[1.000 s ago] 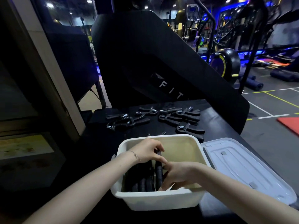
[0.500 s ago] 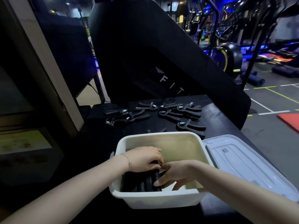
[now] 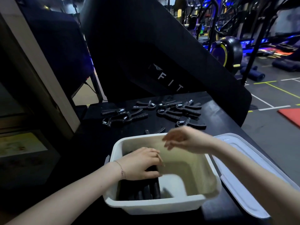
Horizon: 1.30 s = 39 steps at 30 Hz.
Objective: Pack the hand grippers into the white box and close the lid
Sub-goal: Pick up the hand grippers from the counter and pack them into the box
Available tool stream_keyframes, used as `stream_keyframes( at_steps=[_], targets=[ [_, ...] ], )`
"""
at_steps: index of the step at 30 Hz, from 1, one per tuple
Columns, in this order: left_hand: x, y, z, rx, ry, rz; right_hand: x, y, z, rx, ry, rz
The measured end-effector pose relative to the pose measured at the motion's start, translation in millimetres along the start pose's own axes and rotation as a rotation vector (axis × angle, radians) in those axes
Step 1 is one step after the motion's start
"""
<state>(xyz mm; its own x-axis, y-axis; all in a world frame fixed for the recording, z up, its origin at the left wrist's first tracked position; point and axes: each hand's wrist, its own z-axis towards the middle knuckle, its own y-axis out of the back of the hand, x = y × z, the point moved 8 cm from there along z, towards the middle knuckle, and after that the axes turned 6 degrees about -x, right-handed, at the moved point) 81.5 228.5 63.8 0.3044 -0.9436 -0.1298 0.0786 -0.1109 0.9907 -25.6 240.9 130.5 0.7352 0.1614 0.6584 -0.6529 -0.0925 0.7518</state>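
A white box (image 3: 155,206) stands open on the black table. Black hand grippers (image 3: 146,192) stand packed in a row along its left side. My left hand (image 3: 142,163) rests on top of that row, fingers curled over a gripper. My right hand (image 3: 186,140) hovers above the box's far rim, empty, fingers apart and blurred. Several loose hand grippers (image 3: 170,111) with metal springs lie on the table beyond the box. The white lid (image 3: 253,174) lies flat to the right of the box.
The black table (image 3: 90,143) drops off at its left and right edges. A big black panel with white letters (image 3: 170,65) rises behind the table. Gym machines and a red mat (image 3: 290,116) are on the floor to the right.
My right hand has come up out of the box and moved toward the far rim. My left hand stays on the packed grippers. The camera has tilted down a little.
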Motion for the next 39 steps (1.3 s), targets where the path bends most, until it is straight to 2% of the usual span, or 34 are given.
stream_keyframes(
  at_steps=[2,4,7,12,15,19,23,27,32,35,37,39],
  targets=[
    [3,13,2,-0.11,-0.02,-0.008,-7,27,8,-0.187,0.05,0.082],
    [8,27,3,-0.21,-0.029,-0.02,-21,43,15,-0.305,0.06,0.095],
    [25,45,7,-0.287,-0.005,-0.027,-45,47,31,-0.333,0.033,0.087],
    [73,61,19,-0.314,0.136,-0.132,-91,44,59,-0.346,-0.03,0.088],
    [104,59,31,-0.287,0.237,-0.203,-119,34,79,-0.352,-0.043,0.049],
    [141,55,46,-0.265,0.371,-0.34,-145,5,111,-0.229,-0.041,-0.053],
    [172,34,62,-0.206,0.405,-0.33,-157,-36,141,-0.076,0.037,-0.09],
    [197,-6,73,-0.108,0.399,-0.27,-170,-77,156,0.06,0.13,-0.234],
    [220,-48,79,-0.036,0.416,-0.269,-172,-80,162,-0.039,0.261,-0.25],
    [223,-69,78,0.062,0.405,-0.194,-168,-78,165,-0.113,0.357,-0.223],
    [222,-81,75,0.133,0.4,-0.156,-168,-79,168,-0.114,0.374,-0.189],
    [222,-83,74,0.132,0.421,-0.179,-164,-80,169,-0.116,0.394,-0.185]
  ],
)
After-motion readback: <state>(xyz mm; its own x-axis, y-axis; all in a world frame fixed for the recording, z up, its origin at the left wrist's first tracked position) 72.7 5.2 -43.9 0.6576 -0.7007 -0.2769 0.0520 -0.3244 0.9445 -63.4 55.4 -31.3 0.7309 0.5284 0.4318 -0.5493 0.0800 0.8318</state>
